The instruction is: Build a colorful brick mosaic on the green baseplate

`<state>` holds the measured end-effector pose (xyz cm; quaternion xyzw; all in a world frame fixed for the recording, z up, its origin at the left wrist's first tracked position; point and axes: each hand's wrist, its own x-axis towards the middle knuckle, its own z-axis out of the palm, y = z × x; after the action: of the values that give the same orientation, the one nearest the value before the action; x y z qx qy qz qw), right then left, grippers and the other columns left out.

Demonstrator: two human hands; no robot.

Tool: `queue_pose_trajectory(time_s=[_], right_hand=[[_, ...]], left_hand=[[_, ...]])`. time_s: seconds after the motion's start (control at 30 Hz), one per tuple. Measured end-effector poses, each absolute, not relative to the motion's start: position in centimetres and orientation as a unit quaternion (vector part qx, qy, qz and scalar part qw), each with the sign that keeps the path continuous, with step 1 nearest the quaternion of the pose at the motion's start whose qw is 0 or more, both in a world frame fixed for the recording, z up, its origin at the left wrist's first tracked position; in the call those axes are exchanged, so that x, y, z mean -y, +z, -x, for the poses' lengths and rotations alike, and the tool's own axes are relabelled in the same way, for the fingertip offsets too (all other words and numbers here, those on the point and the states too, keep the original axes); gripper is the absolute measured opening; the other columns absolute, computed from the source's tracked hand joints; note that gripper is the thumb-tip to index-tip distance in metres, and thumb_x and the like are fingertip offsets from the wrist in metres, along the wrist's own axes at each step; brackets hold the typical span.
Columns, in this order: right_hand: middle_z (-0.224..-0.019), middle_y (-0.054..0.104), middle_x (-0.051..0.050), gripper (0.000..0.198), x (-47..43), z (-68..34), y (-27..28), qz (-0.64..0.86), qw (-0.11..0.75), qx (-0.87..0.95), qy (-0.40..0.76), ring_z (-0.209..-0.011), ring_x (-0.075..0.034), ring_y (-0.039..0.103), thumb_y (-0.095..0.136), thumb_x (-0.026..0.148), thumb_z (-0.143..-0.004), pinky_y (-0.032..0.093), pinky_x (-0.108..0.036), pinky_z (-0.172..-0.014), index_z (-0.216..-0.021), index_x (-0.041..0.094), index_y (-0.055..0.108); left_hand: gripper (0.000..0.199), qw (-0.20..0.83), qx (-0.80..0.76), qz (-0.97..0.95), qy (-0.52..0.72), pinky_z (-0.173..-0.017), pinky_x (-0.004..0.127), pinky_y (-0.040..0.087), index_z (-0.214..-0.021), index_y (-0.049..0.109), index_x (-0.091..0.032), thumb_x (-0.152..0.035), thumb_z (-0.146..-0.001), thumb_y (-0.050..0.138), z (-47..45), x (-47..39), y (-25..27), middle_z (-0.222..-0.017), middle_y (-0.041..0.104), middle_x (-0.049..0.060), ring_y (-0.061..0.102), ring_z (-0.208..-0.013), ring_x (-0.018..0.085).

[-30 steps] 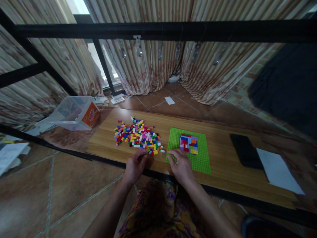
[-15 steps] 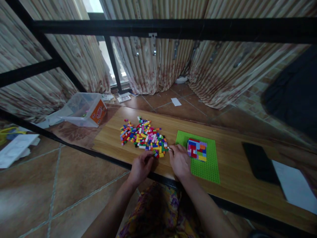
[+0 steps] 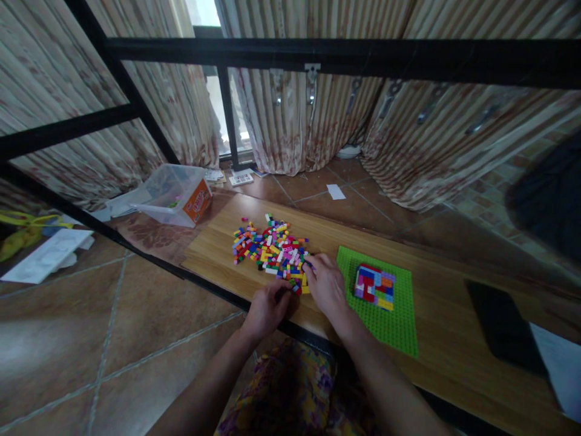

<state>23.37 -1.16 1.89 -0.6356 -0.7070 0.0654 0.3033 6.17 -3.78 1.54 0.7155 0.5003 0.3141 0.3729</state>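
My hands [image 3: 327,287] are narrow at bricks [image 3: 275,245] on the wooden counter [image 3: 213,245]; I cannot tell what they grip. Curtains [image 3: 284,133] hang far.

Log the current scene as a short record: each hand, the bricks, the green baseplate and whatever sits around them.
Left hand: at brick pile's near edge; grip unclear
Right hand: at pile's right side; grip unclear
Brick pile: loose, mixed colours
Green baseplate: right of pile
Brick block: multicoloured, on baseplate
Clear box: left of pile, orange label
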Motion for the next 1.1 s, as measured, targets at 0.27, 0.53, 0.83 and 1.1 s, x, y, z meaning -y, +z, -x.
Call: queue_pose_trajectory(time_s=[0.27,0.53,0.83,1.1], right_hand=[[-0.096,0.062,-0.009,0.021,-0.2,-23.6,1.2,0.639,0.254,0.722,0.078,-0.094,-0.024,0.054,0.051,0.021,-0.09,0.043,-0.036,-0.086,-0.093,0.021,0.072],[-0.094,0.062,-0.008,0.023,-0.9,-24.6,1.3,0.656,0.287,0.696,0.054,-0.094,-0.024,0.054,0.048,0.019,-0.089,0.042,-0.037,-0.086,-0.097,0.021,0.07],[-0.089,0.066,-0.008,0.015,-4.4,-22.6,1.4,0.65,0.397,0.614,0.207,-0.096,-0.024,0.057,0.059,0.017,-0.08,0.041,-0.038,-0.093,-0.08,0.023,0.072],[-0.082,0.074,-0.005,0.028,-1.3,-23.6,3.4,0.615,0.502,0.495,0.353,-0.075,-0.018,0.068,0.054,0.04,-0.086,0.055,-0.033,-0.069,-0.093,0.019,0.071]], left_hand=[[0.016,0.377,-0.503,-0.712,0.312,-0.076,0.025,0.05,-0.092,0.066,-0.021,-0.018,-0.086,0.051,-6.1,3.9,1.5,-0.089,0.071,0.003,0.066,-0.083,0.017],[0.015,0.374,-0.502,-0.716,0.307,-0.075,0.026,0.05,-0.093,0.065,-0.021,-0.02,-0.088,0.051,-6.0,4.0,1.4,-0.088,0.07,0.004,0.066,-0.082,0.018],[0.015,0.372,-0.497,-0.719,0.311,-0.077,0.027,0.051,-0.093,0.065,-0.022,-0.019,-0.088,0.05,-5.9,3.9,1.4,-0.089,0.071,0.003,0.067,-0.084,0.018],[0.015,0.369,-0.499,-0.719,0.313,-0.078,0.028,0.052,-0.096,0.065,-0.022,-0.024,-0.089,0.052,-5.7,3.8,1.3,-0.092,0.073,0.003,0.068,-0.085,0.019]])
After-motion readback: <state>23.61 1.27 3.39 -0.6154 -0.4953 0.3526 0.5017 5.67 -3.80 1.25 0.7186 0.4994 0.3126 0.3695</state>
